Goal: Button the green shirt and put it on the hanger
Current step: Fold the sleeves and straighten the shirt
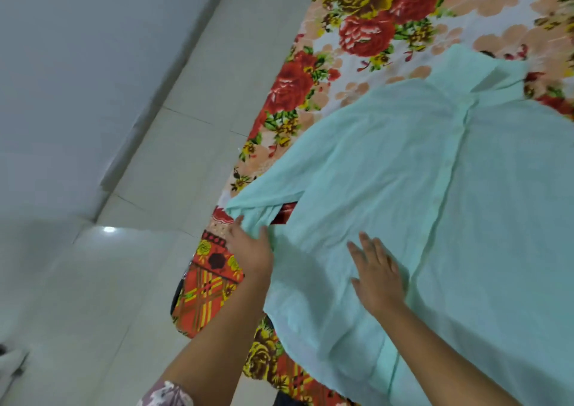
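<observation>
**Mia:** In the head view, what could go wrong here?

**Tom:** The green shirt point(403, 188) lies flat on the flowery bedsheet point(357, 33), but its near corner and one sleeve sit right by the bed's edge. If the hands push too hard toward the floor point(124, 281), I think the thin cloth could slide off.

**Mia:** Anything else?

**Tom:** The cloth is soft and wrinkly. Rubbing it could bunch up the front strip, and then the buttons would not line up with their holes. I also see no hanger here — so it has to be found.

**Mia:** What are the hands doing?

**Tom:** The left hand point(251, 250) is at the sleeve end. Its fingers lie on the cloth there; I think it pinches a fold, but it is too blurry to be sure. The right hand point(377, 272) is spread wide, palm down, flat on the shirt, holding nothing.

**Mia:** How does the shirt look?

**Tom:** Pale minty green, thin, a bit crumpled. The collar point(497, 76) points away from the person, and the front strip runs down the middle. I cannot tell if any button is done up.
</observation>
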